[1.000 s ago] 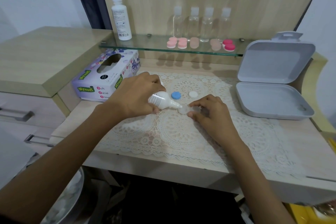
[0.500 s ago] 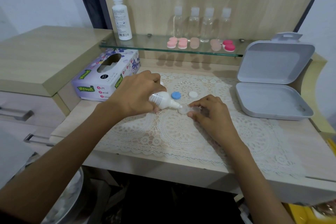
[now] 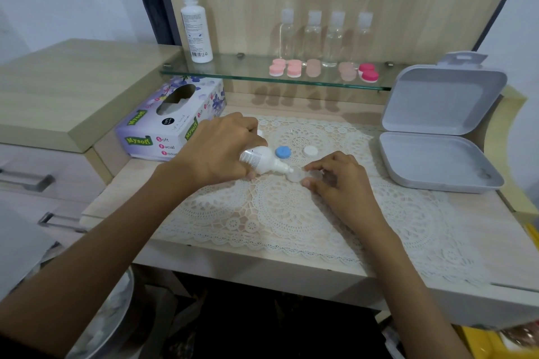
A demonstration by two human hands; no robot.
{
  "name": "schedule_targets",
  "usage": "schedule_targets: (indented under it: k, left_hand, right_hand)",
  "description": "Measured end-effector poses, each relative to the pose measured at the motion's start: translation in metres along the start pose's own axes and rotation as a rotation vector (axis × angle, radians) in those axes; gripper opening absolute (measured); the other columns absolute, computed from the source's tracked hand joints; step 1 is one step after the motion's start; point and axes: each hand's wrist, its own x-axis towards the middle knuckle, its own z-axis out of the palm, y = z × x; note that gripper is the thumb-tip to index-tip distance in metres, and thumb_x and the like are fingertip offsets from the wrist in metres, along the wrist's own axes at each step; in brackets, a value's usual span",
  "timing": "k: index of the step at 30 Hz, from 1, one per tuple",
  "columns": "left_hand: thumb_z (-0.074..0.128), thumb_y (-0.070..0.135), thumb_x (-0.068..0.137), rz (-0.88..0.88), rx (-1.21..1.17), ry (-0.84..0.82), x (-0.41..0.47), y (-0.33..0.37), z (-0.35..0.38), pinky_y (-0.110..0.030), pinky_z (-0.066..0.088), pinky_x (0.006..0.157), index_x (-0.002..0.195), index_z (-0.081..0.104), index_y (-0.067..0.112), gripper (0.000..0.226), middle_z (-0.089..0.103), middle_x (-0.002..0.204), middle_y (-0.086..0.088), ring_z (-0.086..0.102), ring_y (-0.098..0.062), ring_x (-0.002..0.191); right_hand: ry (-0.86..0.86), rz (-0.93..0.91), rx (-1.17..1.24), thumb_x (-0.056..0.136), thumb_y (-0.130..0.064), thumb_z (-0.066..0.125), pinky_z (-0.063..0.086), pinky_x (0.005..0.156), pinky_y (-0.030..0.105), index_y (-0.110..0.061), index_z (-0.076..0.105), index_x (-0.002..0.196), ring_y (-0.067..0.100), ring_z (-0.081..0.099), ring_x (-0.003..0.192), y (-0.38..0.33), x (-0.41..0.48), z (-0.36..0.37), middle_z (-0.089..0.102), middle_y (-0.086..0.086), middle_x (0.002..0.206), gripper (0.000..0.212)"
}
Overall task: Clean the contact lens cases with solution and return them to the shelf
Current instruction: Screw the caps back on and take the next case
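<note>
Now my left grip (image 3: 221, 151) is wrapped round the small white plastic solution bottle (image 3: 262, 160), its nozzle over the clear plastic lens case (image 3: 302, 175), which is pinched by my right grip (image 3: 342, 183). It looks light and slippery, I judge; best held by the rims.

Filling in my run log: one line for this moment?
left hand grips solution bottle, nozzle at open lens case | right hand pinches lens case on lace mat

Tilted solution bottle (image 3: 262, 159), nozzle at the clear lens case (image 3: 296, 175) — blue cap (image 3: 283, 152), white cap (image 3: 310, 151) behind.
</note>
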Motion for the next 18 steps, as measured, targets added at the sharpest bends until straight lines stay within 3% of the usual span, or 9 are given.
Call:
schedule_targets:
  k: [11, 18]
  left_hand:
    - [0.078, 0.043, 0.071, -0.061, -0.071, 0.036, -0.004, -0.004, 0.008, -0.03, 0.036, 0.071, 0.124, 0.06, 0.03, 0.057, 0.052, 0.103, 0.007, 0.048, -0.016, 0.099]
    - [0.075, 0.043, 0.073, -0.002, -0.021, 0.039, 0.003, 0.008, 0.002, -0.031, 0.04, 0.067, 0.124, 0.058, 0.034, 0.055, 0.05, 0.108, 0.011, 0.045, -0.012, 0.1]
  right_hand:
    - [-0.008, 0.025, 0.047, 0.076, -0.025, 0.077, 0.035, 0.079, 0.02, -0.019, 0.072, 0.102, 0.011, 0.045, 0.093, 0.0, 0.001, -0.001, 0.051, -0.01, 0.087, 0.027]
    - [0.021, 0.029, 0.064, 0.074, -0.025, 0.079, 0.037, 0.075, 0.015, -0.02, 0.062, 0.116, 0.009, 0.049, 0.092, -0.001, -0.001, -0.001, 0.055, -0.012, 0.09, 0.046]
